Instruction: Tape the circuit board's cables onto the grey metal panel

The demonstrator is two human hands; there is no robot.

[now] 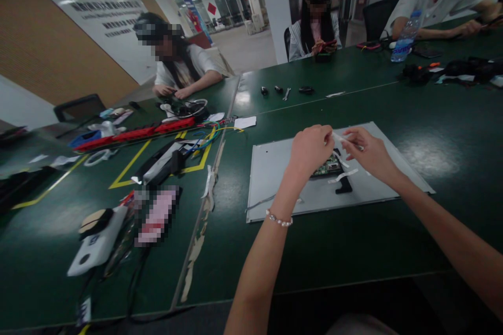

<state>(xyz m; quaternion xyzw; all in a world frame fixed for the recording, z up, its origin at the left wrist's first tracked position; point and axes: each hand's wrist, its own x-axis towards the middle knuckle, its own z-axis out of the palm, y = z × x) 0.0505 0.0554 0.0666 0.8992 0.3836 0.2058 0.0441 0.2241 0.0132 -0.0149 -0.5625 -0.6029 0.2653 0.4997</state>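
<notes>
Both in a closed fingertip pinch: left hand point(310, 149) and right hand point(367, 153) each grip 1 end of a thin white flexible strip point(341, 138), with the hands near each other. The strip is held in the air just above a small green circuit board point(328, 167), which sits on a flat grey rectangular metal panel point(275, 167). The panel lies flat on the dark green matte table point(353, 241). Some loose white strips point(343, 175) and a small black plastic piece point(345, 186) lie on the panel beside the board. There is a white bead bracelet point(279, 219) on the left wrist.

Writing: the white wall sign point(106, 8) has dark characters and a blue-green logo, too blurred to read. The clear plastic water bottle point(406, 36), far right, has a blue label with unreadable text.

A long glossy red power strip point(137, 134) is at far left, with yellow tape lines point(129, 165) on the table near it. 3 other people are seated at the far side.
</notes>
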